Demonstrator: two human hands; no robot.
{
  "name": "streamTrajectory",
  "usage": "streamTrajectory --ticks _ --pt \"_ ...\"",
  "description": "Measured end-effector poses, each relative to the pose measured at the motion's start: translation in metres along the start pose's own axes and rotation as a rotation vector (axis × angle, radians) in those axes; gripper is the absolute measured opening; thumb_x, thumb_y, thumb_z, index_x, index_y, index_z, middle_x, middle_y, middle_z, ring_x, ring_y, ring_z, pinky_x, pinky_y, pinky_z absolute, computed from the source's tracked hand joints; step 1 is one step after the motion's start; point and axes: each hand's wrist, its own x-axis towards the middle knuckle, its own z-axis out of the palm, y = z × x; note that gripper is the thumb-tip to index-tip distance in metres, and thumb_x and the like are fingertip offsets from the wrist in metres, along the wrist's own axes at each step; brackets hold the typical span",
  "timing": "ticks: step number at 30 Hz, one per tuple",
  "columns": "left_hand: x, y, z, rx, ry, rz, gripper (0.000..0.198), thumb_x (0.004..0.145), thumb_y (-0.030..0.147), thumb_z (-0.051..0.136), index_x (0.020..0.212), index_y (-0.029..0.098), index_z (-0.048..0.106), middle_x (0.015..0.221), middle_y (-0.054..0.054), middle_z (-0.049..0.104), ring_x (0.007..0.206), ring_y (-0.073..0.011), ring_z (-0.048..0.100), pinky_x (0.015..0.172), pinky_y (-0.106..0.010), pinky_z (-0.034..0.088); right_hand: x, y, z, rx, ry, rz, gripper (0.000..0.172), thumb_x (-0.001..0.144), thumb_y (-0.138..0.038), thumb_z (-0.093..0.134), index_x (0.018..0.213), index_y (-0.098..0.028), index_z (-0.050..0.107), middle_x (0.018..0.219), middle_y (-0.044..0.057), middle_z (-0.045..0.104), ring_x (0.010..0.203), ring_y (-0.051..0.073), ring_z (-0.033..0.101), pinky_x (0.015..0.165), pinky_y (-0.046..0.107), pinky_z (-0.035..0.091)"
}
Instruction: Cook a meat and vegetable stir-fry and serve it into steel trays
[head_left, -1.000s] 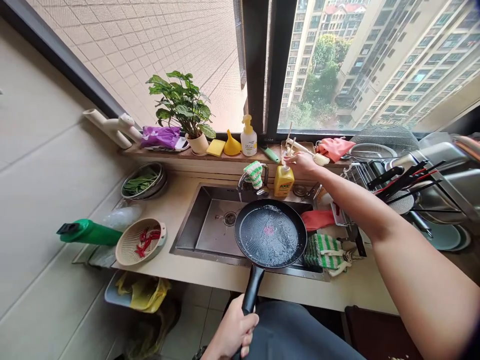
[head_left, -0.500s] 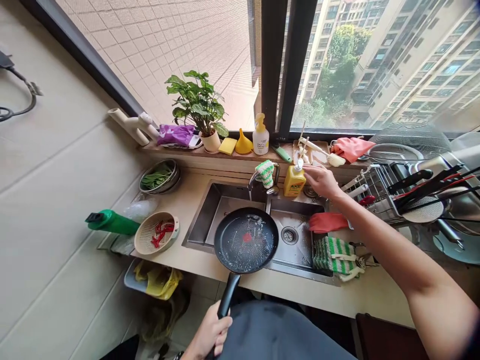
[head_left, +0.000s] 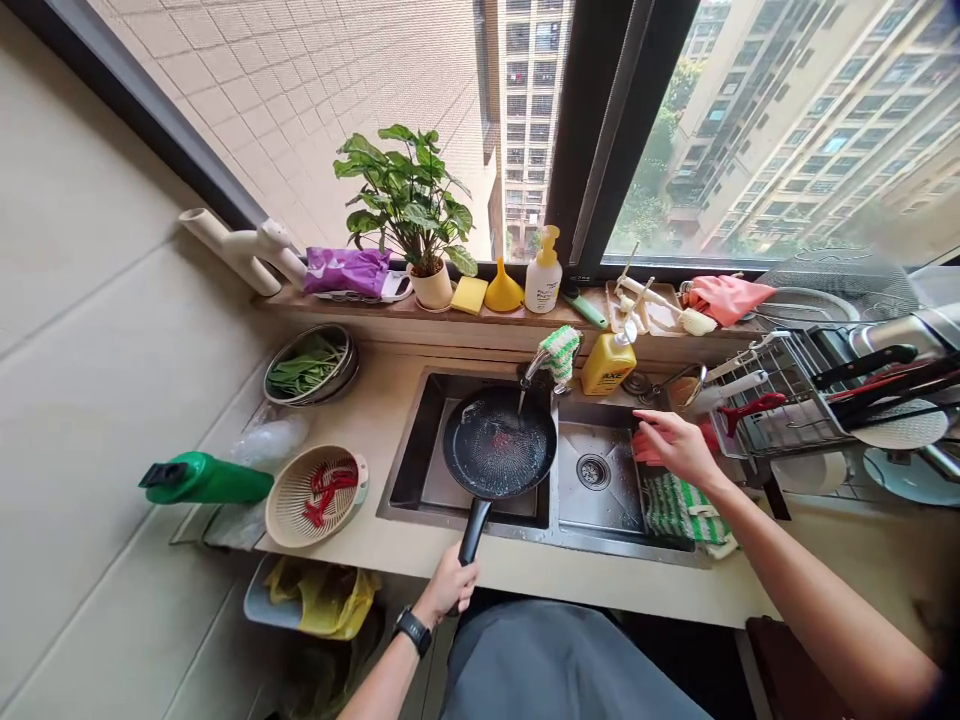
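Holding a pan (head_left: pixel 500 445) under the tap (head_left: pixel 533 367), left hand (head_left: pixel 448 582) wrapped round its handle (head_left: pixel 474 530).
Right hand (head_left: pixel 681 447) seemingly empty, near red cloth (head_left: pixel 648 449).

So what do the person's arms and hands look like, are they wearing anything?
Both hands are bare, with no gloves. Just above the left hand is a black wristwatch with a dark strap. The right hand has no watch. No sleeves cover the forearms.
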Motion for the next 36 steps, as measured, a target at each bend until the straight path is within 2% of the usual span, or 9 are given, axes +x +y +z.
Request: streamTrajectory --ticks 5,10,16,21,28,33,36 --pt "-0.008 -0.032 -0.027 0.004 -0.062 0.007 0.047 0.076 0.050 0.075 0.087 0.027 0.036 0.045 0.019 0.028 0.032 -0.0035 0.021 0.032 -0.016 0.027 -0.019 -0.001 0.017 0.087 -0.026 0.190 0.038 0.092 -0.051 0.062 0.113 -0.025 0.079 0.103 0.009 0.081 0.073 0.023 0.076 0.067 0.038 0.066" --pt "0.003 -0.041 -0.035 -0.069 -0.056 0.045 0.054 0.073 0.059 0.078 0.085 0.027 0.036 0.046 0.017 0.032 0.032 -0.0032 0.021 0.032 -0.017 0.029 -0.024 -0.006 0.027 0.071 -0.019 0.213 0.040 0.089 -0.055 0.064 0.108 -0.024 0.080 0.104 0.009 0.081 0.081 0.025 0.078 0.073 0.039 0.067" --pt "0.029 -0.025 -0.034 -0.115 -0.043 0.086 0.058 0.071 0.064 0.078 0.084 0.027 0.035 0.048 0.016 0.035 0.033 -0.0032 0.023 0.031 -0.018 0.029 -0.026 -0.019 0.021 0.068 -0.028 0.256 0.038 0.089 -0.053 0.064 0.108 -0.023 0.079 0.108 0.010 0.081 0.089 0.026 0.079 0.078 0.037 0.067" --pt "0.038 -0.014 -0.036 0.003 -0.017 0.136 0.054 0.072 0.057 0.079 0.085 0.026 0.037 0.052 0.016 0.035 0.031 -0.0031 0.029 0.030 -0.017 0.031 -0.030 -0.019 0.019 0.094 -0.049 0.277 0.043 0.089 -0.059 0.064 0.108 -0.023 0.080 0.103 0.010 0.082 0.086 0.027 0.079 0.080 0.039 0.067" --pt "0.036 -0.001 -0.029 0.132 0.028 0.153 0.045 0.074 0.046 0.077 0.089 0.025 0.040 0.051 0.016 0.035 0.030 -0.0052 0.035 0.029 -0.016 0.030 -0.038 -0.016 0.022 0.087 -0.053 0.265 0.042 0.088 -0.060 0.064 0.105 -0.025 0.081 0.101 0.009 0.082 0.083 0.028 0.079 0.079 0.043 0.066" --pt "0.024 0.019 -0.015 0.039 0.000 0.067 0.046 0.073 0.047 0.076 0.088 0.026 0.038 0.053 0.016 0.036 0.034 -0.0038 0.030 0.033 -0.016 0.029 -0.044 -0.015 0.023 0.062 -0.049 0.258 0.039 0.088 -0.056 0.063 0.102 -0.024 0.081 0.101 0.008 0.082 0.086 0.028 0.078 0.083 0.043 0.065" --pt "0.012 0.028 -0.014 -0.019 -0.015 0.001 0.046 0.073 0.046 0.076 0.087 0.026 0.037 0.055 0.015 0.039 0.037 -0.0030 0.029 0.036 -0.016 0.028 -0.049 -0.015 0.022 0.045 -0.060 0.248 0.038 0.089 -0.056 0.063 0.101 -0.025 0.081 0.103 0.008 0.082 0.090 0.029 0.078 0.086 0.043 0.064"
